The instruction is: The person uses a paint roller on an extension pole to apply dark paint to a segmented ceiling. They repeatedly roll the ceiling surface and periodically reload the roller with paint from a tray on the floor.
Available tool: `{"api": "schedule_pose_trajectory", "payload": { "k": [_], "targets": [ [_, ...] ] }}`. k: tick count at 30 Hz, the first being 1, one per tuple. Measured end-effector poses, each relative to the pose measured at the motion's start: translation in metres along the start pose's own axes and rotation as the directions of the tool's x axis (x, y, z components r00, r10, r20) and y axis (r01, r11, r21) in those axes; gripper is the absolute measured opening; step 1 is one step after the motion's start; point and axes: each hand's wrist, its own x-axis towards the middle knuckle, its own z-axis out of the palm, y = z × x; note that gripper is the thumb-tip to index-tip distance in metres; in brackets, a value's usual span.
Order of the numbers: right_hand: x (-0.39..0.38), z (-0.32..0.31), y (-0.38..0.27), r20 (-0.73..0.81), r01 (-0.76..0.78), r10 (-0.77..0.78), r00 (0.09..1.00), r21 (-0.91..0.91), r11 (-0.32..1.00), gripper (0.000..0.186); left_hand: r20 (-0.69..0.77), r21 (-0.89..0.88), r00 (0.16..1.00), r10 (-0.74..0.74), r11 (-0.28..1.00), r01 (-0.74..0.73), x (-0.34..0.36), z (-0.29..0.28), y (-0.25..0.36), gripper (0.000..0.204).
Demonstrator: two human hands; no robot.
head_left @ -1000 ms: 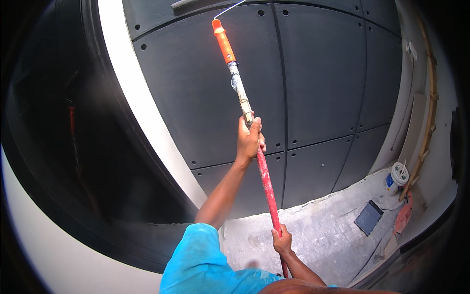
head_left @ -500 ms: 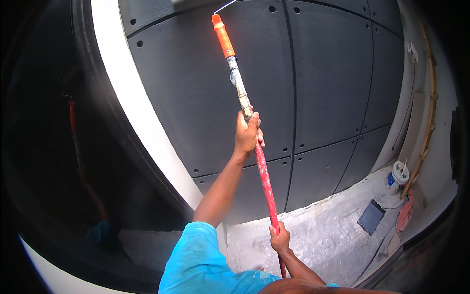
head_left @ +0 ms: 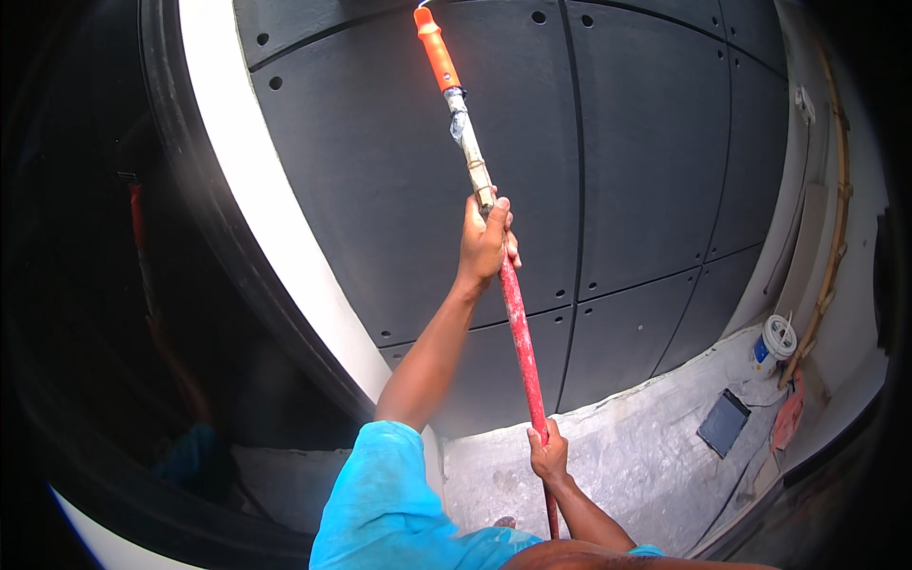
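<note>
Gripping the pole [head_left: 518, 328] with 2 closed hands, left [head_left: 486, 242] high to steer, right [head_left: 548, 454] low to brace; I face the wall [head_left: 646, 171].

Counting now: one long red pole [head_left: 518, 332] is showing, carrying one orange roller handle [head_left: 436, 49] at its top. Two hands are showing on it, the left hand [head_left: 484, 242] high, the right hand [head_left: 549, 454] low. One white bucket [head_left: 774, 342] is sitting on the floor, with one dark flat tray [head_left: 724, 423] lying near it.
</note>
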Motion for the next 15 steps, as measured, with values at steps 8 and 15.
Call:
{"api": "schedule_pose_trajectory", "payload": {
  "k": [8,15],
  "targets": [
    [-0.030,-0.005,0.030,0.087,-0.046,0.047,0.995,-0.019,0.999,0.026,-0.004,-0.057,1.000,0.013,0.998,-0.013,-0.042,0.000,-0.004,0.044],
    [-0.037,0.004,0.030,0.106,-0.051,0.054,0.993,-0.036,0.998,0.028,-0.065,-0.031,0.997,-0.038,0.999,0.036,-0.050,-0.022,-0.009,0.042]
  ]
}}
